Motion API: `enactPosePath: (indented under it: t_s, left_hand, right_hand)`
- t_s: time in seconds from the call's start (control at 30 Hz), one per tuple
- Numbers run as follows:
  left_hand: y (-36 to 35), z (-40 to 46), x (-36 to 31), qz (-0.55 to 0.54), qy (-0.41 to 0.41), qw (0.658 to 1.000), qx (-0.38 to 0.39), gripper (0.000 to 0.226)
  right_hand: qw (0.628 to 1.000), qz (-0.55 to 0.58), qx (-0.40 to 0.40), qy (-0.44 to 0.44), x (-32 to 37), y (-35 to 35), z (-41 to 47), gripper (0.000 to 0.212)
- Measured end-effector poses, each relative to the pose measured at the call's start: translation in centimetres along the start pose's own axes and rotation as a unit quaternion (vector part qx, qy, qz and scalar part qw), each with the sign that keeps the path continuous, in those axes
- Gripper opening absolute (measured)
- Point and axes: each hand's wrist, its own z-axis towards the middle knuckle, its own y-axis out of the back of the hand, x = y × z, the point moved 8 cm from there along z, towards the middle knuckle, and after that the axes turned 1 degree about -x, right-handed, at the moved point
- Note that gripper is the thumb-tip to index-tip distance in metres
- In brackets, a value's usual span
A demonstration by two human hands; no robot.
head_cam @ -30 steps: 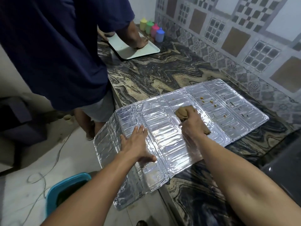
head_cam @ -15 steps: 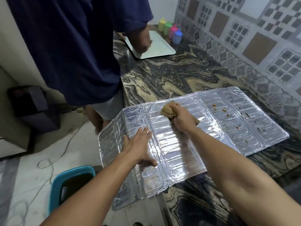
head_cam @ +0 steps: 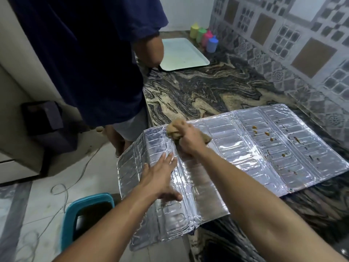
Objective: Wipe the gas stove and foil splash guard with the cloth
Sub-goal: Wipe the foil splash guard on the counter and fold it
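Observation:
A silver foil splash guard [head_cam: 245,154] lies unfolded flat on the marble counter, its left panels hanging over the counter's edge. Brown food specks dot its right panels. My right hand [head_cam: 190,141] grips a bunched tan cloth [head_cam: 174,128] and presses it on the guard's far edge near the left fold. My left hand [head_cam: 160,174] lies flat with fingers spread on the overhanging left part, holding it down. No gas stove is in view.
Another person in a dark blue shirt [head_cam: 85,53] stands close on the left at the counter. A pale tray [head_cam: 181,53] and several coloured plastic bottles [head_cam: 204,37] sit at the far end. A teal bin [head_cam: 85,218] and loose cable [head_cam: 62,188] are on the floor.
My right hand has swept the cloth leftward and away across the guard, from the middle panel to the left fold's far edge. My left hand stays pressed on the left panels.

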Motion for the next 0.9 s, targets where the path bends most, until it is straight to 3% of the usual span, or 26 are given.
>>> enactPosePath:
  t_s: [0.07,0.13,0.23,0.33,0.43,0.5,0.57,0.67,0.8,0.9]
  left_hand:
    - [-0.1,0.2,0.0,0.005,-0.003,1.000,-0.005,0.127]
    - [-0.2,0.4,0.1,0.010,-0.007,1.000,0.000,0.128]
    - [-0.3,0.6,0.3,0.021,-0.016,1.000,0.013,0.130]
    - [-0.4,0.4,0.2,0.014,-0.019,1.000,0.019,0.130]
    - [-0.4,0.4,0.1,0.010,-0.019,1.000,0.018,0.129]
    - [-0.5,0.5,0.1,0.004,-0.015,1.000,0.014,0.128]
    - [-0.2,0.3,0.2,0.001,-0.005,1.000,0.006,0.119]
    - [0.4,-0.1,0.1,0.006,0.001,1.000,-0.011,0.097]
    - [0.2,-0.2,0.1,0.018,0.002,1.000,-0.002,0.101]
    - [0.0,0.1,0.1,0.027,0.000,1.000,-0.004,0.106]
  right_hand:
    - [0.998,-0.001,0.018,0.053,1.9,-1.6,-0.7,0.060]
    - [0.999,0.024,0.002,0.041,0.7,-0.7,-0.6,0.055]
    - [0.997,0.022,-0.055,-0.046,-4.1,2.1,-0.1,0.048]
    - [0.982,0.014,-0.116,-0.148,-8.8,4.9,-0.3,0.056]
    - [0.970,0.041,-0.150,-0.186,-8.0,5.5,-1.2,0.045]
    - [0.974,0.106,-0.147,-0.136,-3.7,4.6,-2.7,0.042]
    - [0.985,0.150,-0.080,-0.033,1.3,2.5,-4.5,0.046]
    - [0.994,0.077,0.029,0.074,4.4,-0.8,-4.6,0.066]
    - [0.992,-0.020,0.084,0.095,4.6,-1.3,-2.4,0.065]
    - [0.990,-0.057,0.074,0.108,4.8,-1.1,-1.3,0.064]
